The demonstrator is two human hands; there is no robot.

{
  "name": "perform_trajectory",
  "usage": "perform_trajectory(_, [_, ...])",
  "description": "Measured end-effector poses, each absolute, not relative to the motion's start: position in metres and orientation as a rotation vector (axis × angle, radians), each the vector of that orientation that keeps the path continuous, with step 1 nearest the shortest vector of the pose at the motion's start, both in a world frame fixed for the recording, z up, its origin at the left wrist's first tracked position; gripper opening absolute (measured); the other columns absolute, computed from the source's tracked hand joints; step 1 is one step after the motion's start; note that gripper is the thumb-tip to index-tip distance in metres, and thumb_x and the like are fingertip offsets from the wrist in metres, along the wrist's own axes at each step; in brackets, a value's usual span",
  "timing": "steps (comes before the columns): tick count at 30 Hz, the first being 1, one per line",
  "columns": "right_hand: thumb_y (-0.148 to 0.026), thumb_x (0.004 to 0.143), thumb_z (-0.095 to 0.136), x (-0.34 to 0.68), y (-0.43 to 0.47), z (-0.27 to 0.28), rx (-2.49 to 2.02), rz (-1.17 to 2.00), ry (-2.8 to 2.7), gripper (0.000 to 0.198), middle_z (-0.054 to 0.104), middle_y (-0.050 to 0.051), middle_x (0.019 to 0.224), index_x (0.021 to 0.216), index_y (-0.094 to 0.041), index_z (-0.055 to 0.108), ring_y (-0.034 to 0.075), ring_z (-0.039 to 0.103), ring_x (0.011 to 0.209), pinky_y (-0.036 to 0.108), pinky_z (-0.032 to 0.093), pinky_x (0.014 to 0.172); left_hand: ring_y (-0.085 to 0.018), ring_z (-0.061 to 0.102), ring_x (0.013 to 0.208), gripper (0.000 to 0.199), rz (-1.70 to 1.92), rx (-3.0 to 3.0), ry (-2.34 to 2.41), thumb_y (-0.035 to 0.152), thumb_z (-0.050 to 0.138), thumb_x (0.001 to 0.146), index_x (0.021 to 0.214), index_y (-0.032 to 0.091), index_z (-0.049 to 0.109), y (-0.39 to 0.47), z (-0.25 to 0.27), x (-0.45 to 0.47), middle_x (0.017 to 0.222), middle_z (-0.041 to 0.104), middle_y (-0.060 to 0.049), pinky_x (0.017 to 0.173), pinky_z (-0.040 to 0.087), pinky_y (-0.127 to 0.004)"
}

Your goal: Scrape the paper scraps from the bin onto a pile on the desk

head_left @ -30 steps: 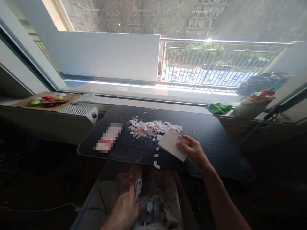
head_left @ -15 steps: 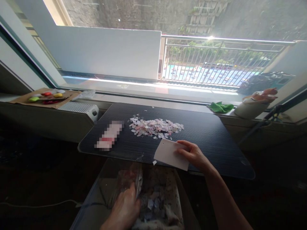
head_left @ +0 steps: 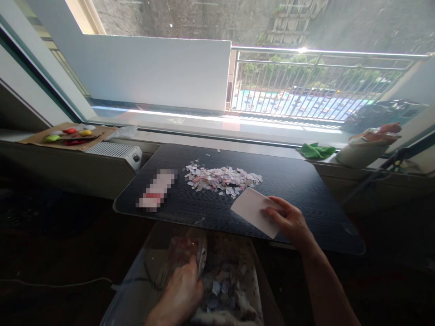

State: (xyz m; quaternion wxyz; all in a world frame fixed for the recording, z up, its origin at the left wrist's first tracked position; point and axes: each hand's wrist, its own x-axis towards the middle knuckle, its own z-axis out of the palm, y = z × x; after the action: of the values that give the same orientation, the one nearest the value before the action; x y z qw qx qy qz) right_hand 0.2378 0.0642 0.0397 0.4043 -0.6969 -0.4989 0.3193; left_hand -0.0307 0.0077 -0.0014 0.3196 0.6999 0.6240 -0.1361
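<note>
My right hand (head_left: 288, 219) pinches a white card (head_left: 254, 210) by its right end, just above the front of a dark wooden table (head_left: 316, 208). Beyond the card lies a loose heap of small torn paper scraps (head_left: 220, 179), pale with pinkish bits. Below the table's front edge, my left hand (head_left: 183, 285) is closed on the edge of a clear plastic bag (head_left: 203, 256). Several pale scraps (head_left: 220, 287) show beneath the table edge, right of that hand. The dim light hides the bag's full shape and how the left fingers sit.
A blurred-out pink and white item (head_left: 157, 190) lies on the table's left side. Past the table are a radiator (head_left: 115, 154), a brown sheet with colourful lumps (head_left: 68, 136), a green cloth (head_left: 316, 151) and a white pot (head_left: 362, 151) by the window. A white cable (head_left: 61, 285) runs at lower left.
My right hand has moved the card slightly right and up, away from the table's front edge. A single scrap at that edge is gone from the tabletop. My left hand keeps its hold.
</note>
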Motion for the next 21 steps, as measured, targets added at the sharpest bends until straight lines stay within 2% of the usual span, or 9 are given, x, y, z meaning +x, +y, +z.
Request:
perform_trajectory(3, [-0.041, 0.065, 0.056, 0.244, 0.065, 0.040, -1.833, 0.544, -1.218, 0.045, 0.063, 0.005, 0.078, 0.102, -0.015, 0.059, 0.017, 0.056, 0.066, 0.027, 0.045, 0.059, -0.024, 0.058, 0.085, 0.042, -0.381, 1.927, 1.603, 0.014, 0.037, 0.069, 0.110, 0.012, 0.041, 0.008, -0.004, -0.019, 0.088, 0.062, -0.011, 0.069, 0.039, -0.031])
perform_trajectory(6, [-0.041, 0.068, 0.053, 0.243, 0.069, 0.041, -1.847, 0.449, -1.260, 0.042, 0.063, 0.005, 0.080, 0.102, -0.016, 0.059, 0.016, 0.056, 0.067, 0.027, 0.045, 0.061, -0.025, 0.058, 0.084, 0.041, -0.390, 1.977, 1.553, 0.014, 0.038, 0.069, 0.109, 0.012, 0.042, 0.008, -0.005, -0.006, 0.088, 0.062, -0.012, 0.069, 0.040, -0.032])
perform_trajectory(12, [-0.039, 0.071, 0.049, 0.228, 0.086, 0.036, -1.802, 0.449, -1.350, 0.041, 0.063, 0.005, 0.088, 0.105, -0.019, 0.058, 0.018, 0.057, 0.076, 0.029, 0.044, 0.069, -0.023, 0.059, 0.084, 0.034, -0.424, 1.935, 1.542, 0.014, 0.038, 0.070, 0.103, 0.013, 0.045, 0.010, 0.002, 0.000, 0.088, 0.063, -0.011, 0.069, 0.040, -0.030])
perform_trajectory(17, [-0.038, 0.068, 0.051, 0.221, 0.089, 0.038, -1.780, 0.599, -1.357, 0.041, 0.063, 0.004, 0.086, 0.104, -0.020, 0.058, 0.017, 0.057, 0.073, 0.028, 0.044, 0.068, -0.023, 0.059, 0.083, 0.033, -0.408, 1.936, 1.549, 0.016, 0.039, 0.069, 0.102, 0.013, 0.045, 0.010, 0.000, -0.004, 0.087, 0.064, -0.011, 0.069, 0.041, -0.030])
perform_trajectory(21, [-0.037, 0.068, 0.051, 0.224, 0.086, 0.043, -1.822, 0.547, -1.323, 0.040, 0.063, 0.003, 0.084, 0.103, -0.020, 0.059, 0.016, 0.056, 0.070, 0.028, 0.044, 0.066, -0.025, 0.060, 0.082, 0.036, -0.376, 1.966, 1.549, 0.014, 0.039, 0.069, 0.104, 0.012, 0.045, 0.009, -0.006, -0.004, 0.086, 0.064, -0.012, 0.067, 0.041, -0.031])
